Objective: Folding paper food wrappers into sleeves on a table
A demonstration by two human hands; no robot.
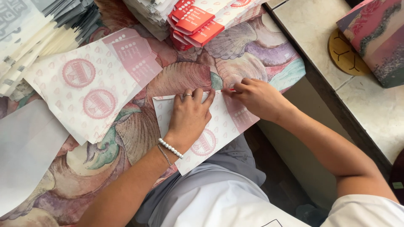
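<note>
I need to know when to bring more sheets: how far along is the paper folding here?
Done, it seems: a pile of folded red-and-white pieces at the top of the table. In hand: the left hand presses flat one printed sheet while the right hand pinches its top edge, apparently making a fold. Left: a flat stack of printed sheets beside it, count unclear.

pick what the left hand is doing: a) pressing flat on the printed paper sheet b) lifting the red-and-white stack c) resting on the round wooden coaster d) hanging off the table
a: the left hand lies palm-down on the printed paper sheet, while the right hand pinches its top edge.
</note>
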